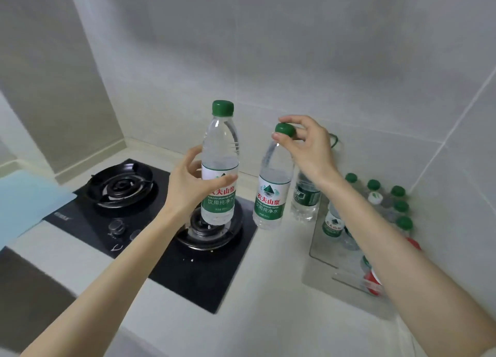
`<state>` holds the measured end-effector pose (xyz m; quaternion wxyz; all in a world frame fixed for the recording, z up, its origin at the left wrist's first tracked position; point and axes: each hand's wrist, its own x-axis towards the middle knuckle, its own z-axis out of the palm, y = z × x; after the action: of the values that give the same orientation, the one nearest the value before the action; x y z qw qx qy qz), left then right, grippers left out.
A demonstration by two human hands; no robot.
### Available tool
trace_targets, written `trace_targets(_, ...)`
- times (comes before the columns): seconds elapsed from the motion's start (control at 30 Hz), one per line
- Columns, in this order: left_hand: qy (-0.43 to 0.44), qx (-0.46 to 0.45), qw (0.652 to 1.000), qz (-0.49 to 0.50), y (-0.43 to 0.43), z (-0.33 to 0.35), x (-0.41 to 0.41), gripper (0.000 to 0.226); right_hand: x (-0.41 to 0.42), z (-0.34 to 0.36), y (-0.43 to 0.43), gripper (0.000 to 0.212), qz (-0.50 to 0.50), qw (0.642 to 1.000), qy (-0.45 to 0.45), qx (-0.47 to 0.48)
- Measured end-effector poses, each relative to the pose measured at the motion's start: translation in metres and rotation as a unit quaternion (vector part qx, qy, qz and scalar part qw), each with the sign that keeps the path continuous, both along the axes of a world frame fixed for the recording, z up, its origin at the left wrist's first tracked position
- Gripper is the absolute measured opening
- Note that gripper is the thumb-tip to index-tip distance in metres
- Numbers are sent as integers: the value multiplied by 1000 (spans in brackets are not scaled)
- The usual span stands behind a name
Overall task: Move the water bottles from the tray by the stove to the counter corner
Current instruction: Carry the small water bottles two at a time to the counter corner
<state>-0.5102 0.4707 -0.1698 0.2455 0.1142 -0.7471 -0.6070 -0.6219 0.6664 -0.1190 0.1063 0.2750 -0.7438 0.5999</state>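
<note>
White counter [268, 316] is meeting pale tiled walls [295, 48] in a kitchen nook, and a black glass stove [171, 273] with two ring burners is sitting in its left half. Your left hand [188, 179] is gripping a clear water bottle [218, 152] around its green and white label, fingers and thumb curled round it, holding it upright in the air above the stove's near burner [212, 230]. Your right hand [308, 147] is pinching the green cap [285, 129] of a second water bottle [271, 195] between thumb and fingertips. That bottle is tilting slightly, its base over the counter just off the stove's right edge; whether it is touching the surface cannot be told. A third bottle [306, 198] with a darker label is standing on the counter just behind it. A clear tray [322, 246] is sitting at the counter's right edge against the wall, carrying more green-capped bottles [400, 206]. A light blue board [24, 201] is lying at the far left edge.
</note>
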Motion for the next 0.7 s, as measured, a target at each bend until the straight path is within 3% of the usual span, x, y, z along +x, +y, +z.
trace_targets(0.2,10,3,995,102,-31,-2,73,74,37,2,-64,31,124,992,13,20)
trace_targets(0.37,15,22,984,177,-59,-3,135,77,76,2,-120,30,206,978,13,30)
trace_targets(0.7,22,22,942,335,-147,-3,295,78,214,-5,-259,33,376,925,8,48)
